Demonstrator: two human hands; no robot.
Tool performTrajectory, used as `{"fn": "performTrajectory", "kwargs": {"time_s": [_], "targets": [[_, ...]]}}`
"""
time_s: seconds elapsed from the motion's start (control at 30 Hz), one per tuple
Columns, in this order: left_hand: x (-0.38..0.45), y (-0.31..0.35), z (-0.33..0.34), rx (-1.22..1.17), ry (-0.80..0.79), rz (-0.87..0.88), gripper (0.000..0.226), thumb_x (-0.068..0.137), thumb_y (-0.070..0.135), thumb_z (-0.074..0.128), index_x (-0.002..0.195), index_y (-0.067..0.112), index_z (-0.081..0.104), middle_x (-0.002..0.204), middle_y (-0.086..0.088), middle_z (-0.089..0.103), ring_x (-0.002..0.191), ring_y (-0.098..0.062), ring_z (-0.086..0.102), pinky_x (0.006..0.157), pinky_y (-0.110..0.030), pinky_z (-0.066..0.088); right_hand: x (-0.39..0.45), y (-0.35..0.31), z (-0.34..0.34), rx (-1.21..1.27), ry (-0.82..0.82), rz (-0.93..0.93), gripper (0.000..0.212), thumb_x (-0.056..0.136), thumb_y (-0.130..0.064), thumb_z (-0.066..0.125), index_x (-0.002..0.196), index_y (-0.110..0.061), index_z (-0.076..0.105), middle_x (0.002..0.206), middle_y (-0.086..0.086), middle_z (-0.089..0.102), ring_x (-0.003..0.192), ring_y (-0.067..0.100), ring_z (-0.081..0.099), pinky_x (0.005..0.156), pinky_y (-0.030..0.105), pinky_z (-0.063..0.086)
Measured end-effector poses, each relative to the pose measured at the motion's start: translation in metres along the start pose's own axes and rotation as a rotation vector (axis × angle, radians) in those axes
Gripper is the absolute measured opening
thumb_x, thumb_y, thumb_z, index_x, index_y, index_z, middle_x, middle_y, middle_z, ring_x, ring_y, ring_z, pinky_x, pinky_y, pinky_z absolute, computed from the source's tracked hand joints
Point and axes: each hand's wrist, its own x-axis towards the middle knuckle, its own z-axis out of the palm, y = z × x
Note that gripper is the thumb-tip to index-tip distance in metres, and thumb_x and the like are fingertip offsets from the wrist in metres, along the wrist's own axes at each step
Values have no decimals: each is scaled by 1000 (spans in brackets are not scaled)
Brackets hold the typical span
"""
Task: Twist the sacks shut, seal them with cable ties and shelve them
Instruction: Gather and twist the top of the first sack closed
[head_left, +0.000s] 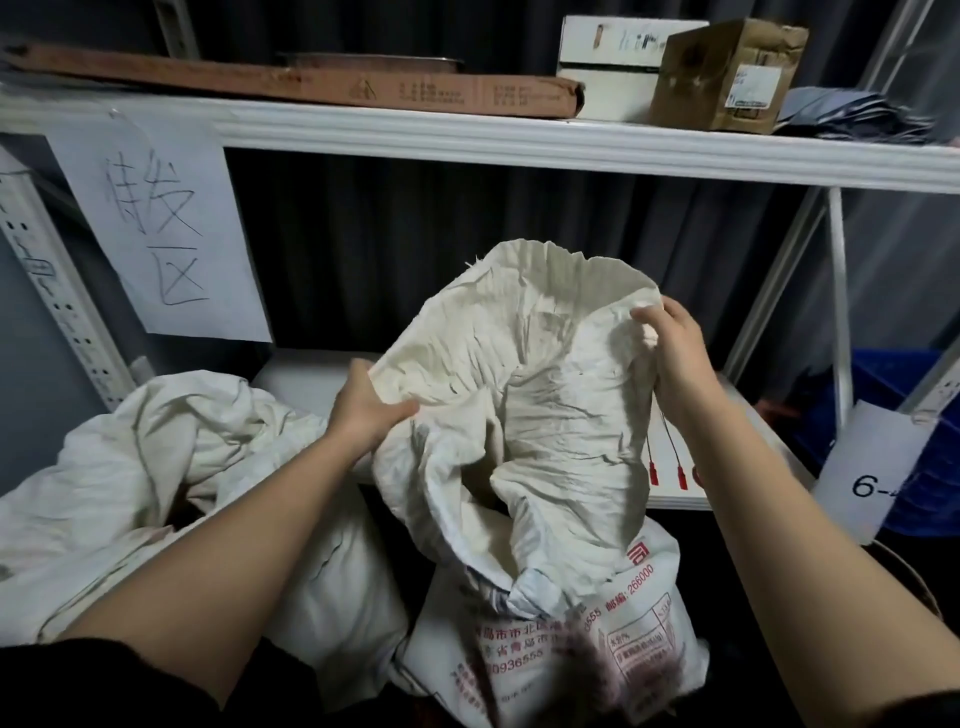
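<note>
Sack, a white woven one with red print, stands on the floor in front of the lower shelf, its mouth open and pulled up. It looks soft and crumpled up top, probably heavy below where it bulges, so gathering the loose neck just above the fill seems the best hold. Left hand grips the left edge of the mouth; right hand pinches the right rim. Red cable ties lie on the shelf just behind.
</note>
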Motion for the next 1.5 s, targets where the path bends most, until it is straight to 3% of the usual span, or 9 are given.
{"fn": "performTrajectory", "kwargs": {"time_s": [0.2,0.33,0.5,0.63,0.77,0.97,1.07,1.23,1.5], "targets": [[4,24,-5,-54,294,-23,43,82,30,69,111,17,40,98,2,54,85,-24,53,72,-34,45,-13,40,-26,-5,-64,166,61,83,-34,60,137,-21,35,120,-2,55,108,15,56,88,30,46],[9,34,-8,-275,403,-147,41,81,26,69,105,19,37,100,-1,53,86,-24,55,71,-32,44,-24,72,-54,-101,-287,468,88,57,-55,72,132,-20,44,114,6,58,90,22,64,69,31,51],[10,37,-12,-312,434,-224,41,82,26,68,111,18,39,100,0,53,85,-25,54,74,-32,45,-43,84,-61,-306,-625,529,70,62,-34,84,124,-14,58,114,4,70,104,22,67,93,35,51],[8,34,-14,15,445,-111,42,85,25,64,117,13,39,97,-3,55,83,-28,51,73,-36,42,-43,49,-35,-358,-391,191,30,81,-3,68,110,-7,65,90,4,73,73,19,66,59,28,49],[6,38,-18,104,296,-137,55,82,27,70,121,10,35,106,-6,53,97,-31,54,79,-38,44,-29,11,-13,-249,-129,64,32,79,-1,58,108,-15,61,94,2,69,83,22,65,61,27,48],[-1,41,-21,-837,12,-332,20,92,30,50,83,14,56,57,7,60,47,-5,55,48,-15,45,-10,-21,3,58,49,112,25,77,-2,56,100,-10,61,91,10,64,83,27,62,73,34,50],[-15,23,-15,-825,-154,-404,20,91,28,43,74,18,49,58,4,55,51,-11,53,51,-19,41,-6,-34,6,195,134,179,24,79,-4,55,102,-2,62,80,6,59,74,22,59,64,28,46],[-26,6,-3,-751,-471,-464,33,85,33,43,108,15,59,96,-10,64,88,-26,60,81,-38,48,-16,-41,9,274,63,257,13,84,-15,60,96,-9,60,72,1,59,66,20,60,64,34,48],[-20,32,-6,-783,-240,-366,38,80,33,66,112,13,60,86,-2,69,77,-16,66,59,-23,51,-37,-15,-7,312,-107,-6,36,76,-13,41,100,-21,66,87,0,64,69,14,56,51,23,40]]}}
